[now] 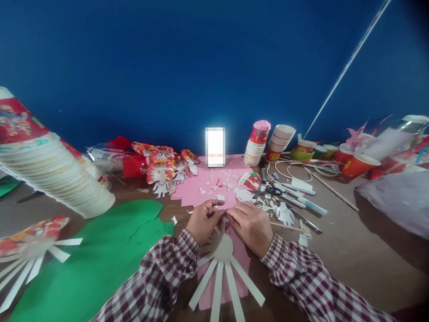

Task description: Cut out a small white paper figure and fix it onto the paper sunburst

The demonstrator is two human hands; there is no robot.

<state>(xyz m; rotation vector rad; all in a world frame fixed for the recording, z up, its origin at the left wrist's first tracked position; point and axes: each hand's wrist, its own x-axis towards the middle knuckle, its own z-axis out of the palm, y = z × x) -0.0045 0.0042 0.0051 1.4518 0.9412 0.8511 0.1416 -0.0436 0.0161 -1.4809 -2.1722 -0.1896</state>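
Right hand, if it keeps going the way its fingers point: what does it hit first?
The left hand. The right hand points left over the cut paper cup, and the two seem to touch where they pinch one of its strips. Depth there is unclear.

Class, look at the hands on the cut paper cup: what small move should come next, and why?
Likely roll the pinched strip down toward the cup's round base. The left hand and right hand meet on one upper strip of the cut cup, while its lower strips lie flat and straight on the pink paper.
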